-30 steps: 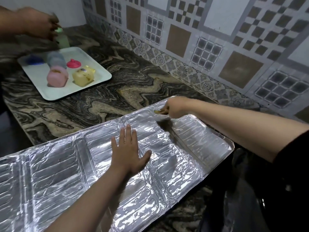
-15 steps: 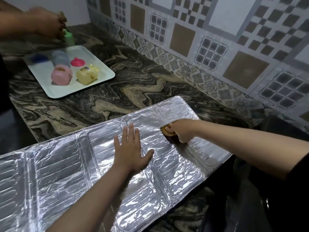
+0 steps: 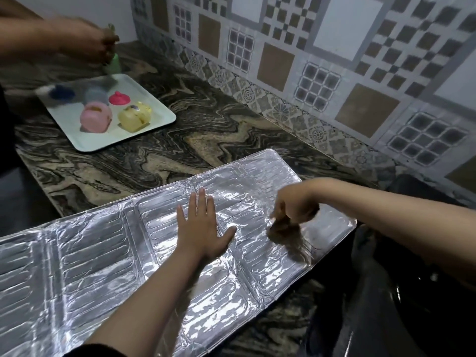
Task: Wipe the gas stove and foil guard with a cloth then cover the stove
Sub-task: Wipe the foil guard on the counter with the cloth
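The foil guard (image 3: pixel 108 266) lies flat on the table (image 3: pixel 159 155), overhanging its front edge. It looks thin, light and easily creased. The left hand (image 3: pixel 203 233) presses it down, fingers spread; the right hand (image 3: pixel 296 204) pinches a brown cloth (image 3: pixel 283 228) on its right panel.

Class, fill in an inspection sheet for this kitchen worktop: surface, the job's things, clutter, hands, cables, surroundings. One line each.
Surface: marbled stone counter.
Job's things: foil guard lying flat, unfolded; brown cloth on its right panel; stove not clearly seen.
Clutter: white tray with pink container, yellow container and other small items.
Hands: left hand pressed flat on the foil; right hand grips the cloth.
Cables: nothing seen.
Surroundings: patterned wall tiles; another person's hand near the tray.
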`<state>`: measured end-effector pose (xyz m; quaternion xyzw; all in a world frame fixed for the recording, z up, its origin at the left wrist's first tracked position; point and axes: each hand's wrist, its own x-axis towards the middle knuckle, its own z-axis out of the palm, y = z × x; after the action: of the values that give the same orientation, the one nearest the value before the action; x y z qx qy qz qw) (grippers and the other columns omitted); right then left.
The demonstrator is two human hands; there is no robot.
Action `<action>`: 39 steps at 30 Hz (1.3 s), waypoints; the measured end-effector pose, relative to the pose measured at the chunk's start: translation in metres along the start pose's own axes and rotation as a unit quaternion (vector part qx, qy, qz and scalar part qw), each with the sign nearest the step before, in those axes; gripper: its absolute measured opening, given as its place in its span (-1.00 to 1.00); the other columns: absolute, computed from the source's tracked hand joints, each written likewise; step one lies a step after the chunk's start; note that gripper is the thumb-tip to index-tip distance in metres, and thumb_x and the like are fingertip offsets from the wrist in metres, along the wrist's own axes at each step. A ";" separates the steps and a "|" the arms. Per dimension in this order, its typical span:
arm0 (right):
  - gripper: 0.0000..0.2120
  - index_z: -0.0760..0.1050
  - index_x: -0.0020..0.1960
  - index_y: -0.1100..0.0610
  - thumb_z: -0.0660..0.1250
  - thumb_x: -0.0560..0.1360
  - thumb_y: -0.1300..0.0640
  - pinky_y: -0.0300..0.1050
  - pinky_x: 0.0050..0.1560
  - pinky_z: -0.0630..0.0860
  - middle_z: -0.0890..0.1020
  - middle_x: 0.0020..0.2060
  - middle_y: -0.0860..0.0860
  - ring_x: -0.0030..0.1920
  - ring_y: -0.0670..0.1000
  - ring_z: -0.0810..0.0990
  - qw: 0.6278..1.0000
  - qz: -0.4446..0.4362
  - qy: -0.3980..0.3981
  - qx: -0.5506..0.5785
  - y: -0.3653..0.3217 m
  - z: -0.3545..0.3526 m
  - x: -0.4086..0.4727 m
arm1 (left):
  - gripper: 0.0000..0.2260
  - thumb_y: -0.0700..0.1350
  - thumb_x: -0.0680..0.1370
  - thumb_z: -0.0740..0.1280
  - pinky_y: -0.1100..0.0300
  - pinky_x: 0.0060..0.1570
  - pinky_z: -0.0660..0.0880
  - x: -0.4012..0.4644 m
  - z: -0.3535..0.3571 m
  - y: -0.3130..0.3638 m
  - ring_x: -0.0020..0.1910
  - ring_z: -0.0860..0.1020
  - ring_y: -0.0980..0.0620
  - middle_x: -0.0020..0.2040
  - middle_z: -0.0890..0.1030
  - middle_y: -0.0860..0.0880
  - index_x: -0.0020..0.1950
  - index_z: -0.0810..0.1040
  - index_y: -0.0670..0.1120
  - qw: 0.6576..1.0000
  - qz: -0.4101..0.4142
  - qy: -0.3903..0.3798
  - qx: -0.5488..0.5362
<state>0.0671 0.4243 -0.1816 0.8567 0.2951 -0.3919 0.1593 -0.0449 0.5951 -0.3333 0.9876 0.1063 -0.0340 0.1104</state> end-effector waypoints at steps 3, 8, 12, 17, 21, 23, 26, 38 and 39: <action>-0.46 0.57 0.23 -0.03 0.16 0.38 0.37 -0.25 -0.36 0.42 0.64 -0.11 0.03 -0.24 0.03 0.52 0.987 -0.043 0.154 -0.002 -0.022 -0.011 0.004 | -0.02 0.46 0.33 -0.26 -0.27 0.43 -0.22 0.002 -0.001 0.004 0.54 -0.28 -0.14 0.56 -0.29 -0.14 0.58 -0.17 -0.15 1.000 0.004 0.008 -0.010; -0.38 0.12 0.53 -0.03 0.20 0.53 0.25 0.03 0.21 0.42 0.20 0.51 0.06 0.42 0.16 0.31 0.966 -0.115 0.157 -0.169 -0.051 0.020 0.047 | -0.03 0.45 0.33 -0.25 -0.26 0.43 -0.20 -0.002 0.006 -0.001 0.55 -0.25 -0.13 0.57 -0.25 -0.14 0.58 -0.12 -0.15 1.000 -0.003 -0.007 0.001; -0.31 -0.15 0.56 -0.02 0.13 0.59 0.29 0.13 0.32 0.34 -0.14 0.56 -0.03 0.54 0.14 0.05 0.956 -0.082 0.113 -0.257 -0.044 0.026 0.057 | -0.03 0.45 0.34 -0.22 -0.25 0.43 -0.21 -0.002 0.005 0.000 0.55 -0.24 -0.12 0.58 -0.23 -0.13 0.58 -0.10 -0.15 1.000 0.000 0.012 -0.009; -0.32 -0.10 0.55 -0.09 0.11 0.58 0.31 0.11 0.26 0.43 -0.05 0.56 -0.10 0.50 0.11 0.20 0.957 -0.054 0.101 -0.267 -0.030 0.006 0.055 | -0.04 0.45 0.35 -0.24 -0.25 0.43 -0.21 -0.002 0.000 -0.003 0.55 -0.26 -0.12 0.57 -0.26 -0.13 0.58 -0.13 -0.15 1.000 0.000 0.015 -0.002; -0.32 -0.04 0.54 -0.12 0.14 0.56 0.30 0.01 0.17 0.43 0.03 0.55 -0.11 0.47 0.11 0.24 0.958 -0.055 0.100 -0.262 -0.028 0.002 0.059 | -0.05 0.45 0.36 -0.22 -0.25 0.44 -0.20 -0.002 0.001 -0.003 0.55 -0.26 -0.11 0.57 -0.25 -0.13 0.58 -0.12 -0.14 1.000 0.000 0.021 -0.005; -0.31 -0.04 0.54 -0.14 0.15 0.55 0.28 -0.03 0.08 0.42 0.12 0.54 -0.09 0.44 0.11 0.29 0.959 -0.050 0.105 -0.259 -0.025 0.002 0.061 | -0.05 0.45 0.36 -0.22 -0.25 0.44 -0.20 -0.002 0.001 -0.003 0.55 -0.26 -0.12 0.57 -0.25 -0.13 0.58 -0.12 -0.15 1.000 0.002 0.019 -0.007; -0.30 -0.02 0.54 -0.13 0.17 0.53 0.27 -0.07 -0.02 0.36 0.20 0.51 -0.07 0.41 0.11 0.34 0.963 -0.042 0.111 -0.240 -0.023 0.001 0.062 | -0.04 0.45 0.36 -0.24 -0.26 0.43 -0.21 -0.002 0.000 -0.003 0.55 -0.27 -0.12 0.57 -0.27 -0.14 0.58 -0.13 -0.15 1.000 0.001 0.015 -0.001; -0.40 0.09 0.52 -0.11 0.12 0.57 0.28 -0.06 0.09 0.42 0.27 0.47 -0.02 0.39 0.10 0.35 0.958 0.035 0.068 -0.278 0.020 -0.013 0.051 | -0.05 0.46 0.37 -0.25 -0.26 0.43 -0.23 0.000 0.001 -0.004 0.54 -0.30 -0.13 0.56 -0.29 -0.14 0.58 -0.17 -0.15 1.000 0.000 0.006 0.010; -0.38 0.08 0.53 -0.11 0.12 0.57 0.29 -0.07 0.06 0.42 0.24 0.48 -0.04 0.40 0.09 0.34 0.957 0.049 0.059 -0.280 0.028 -0.012 0.053 | -0.05 0.46 0.38 -0.24 -0.26 0.43 -0.22 0.000 0.002 -0.004 0.54 -0.30 -0.13 0.56 -0.30 -0.14 0.58 -0.18 -0.15 1.000 0.000 0.006 0.013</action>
<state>0.1191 0.4291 -0.2136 0.8127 0.3593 -0.2345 0.3943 -0.0457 0.5987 -0.3358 0.9892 0.1062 -0.0292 0.0971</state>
